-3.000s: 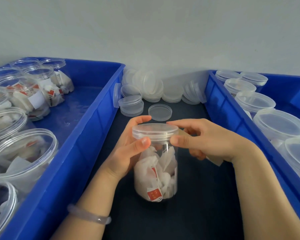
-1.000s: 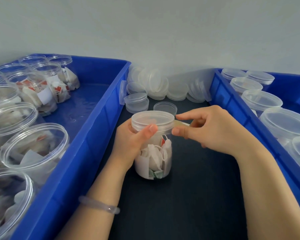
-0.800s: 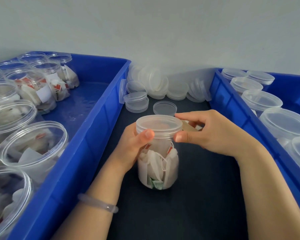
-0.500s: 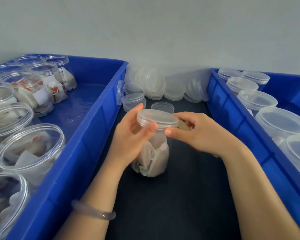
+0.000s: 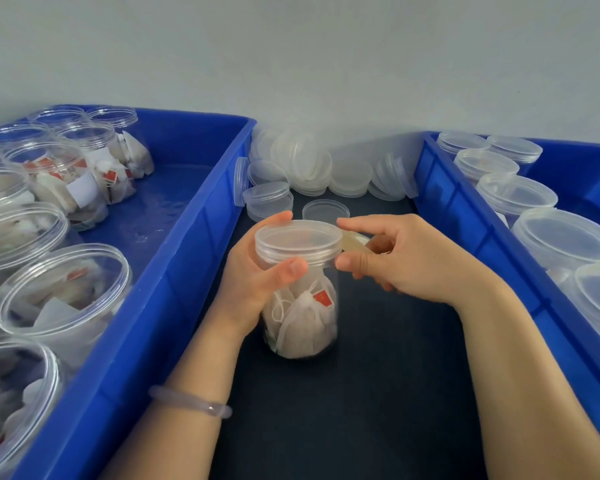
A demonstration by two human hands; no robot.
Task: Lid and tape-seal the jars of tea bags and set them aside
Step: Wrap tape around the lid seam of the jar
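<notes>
The dark desk [image 5: 378, 393] forms a lane between the left bin [image 5: 146, 323] and the right bin [image 5: 471, 237]. The jar [image 5: 302, 317] stands mid-lane, gripped by the left hand [image 5: 257, 278], with the right hand [image 5: 406, 261] pinching tape [image 5: 352, 242] at its lid; both forearms cross the lane's sides. Open desk shows in front of the jar. Just behind it lie a single lid [image 5: 325, 211] and a lid stack [image 5: 267, 202]. Heaped lids [image 5: 312, 164] close the far end. Open jars [image 5: 63, 289] crowd the left bin's left side; a floor strip [image 5: 153, 209] runs along its right wall.
</notes>
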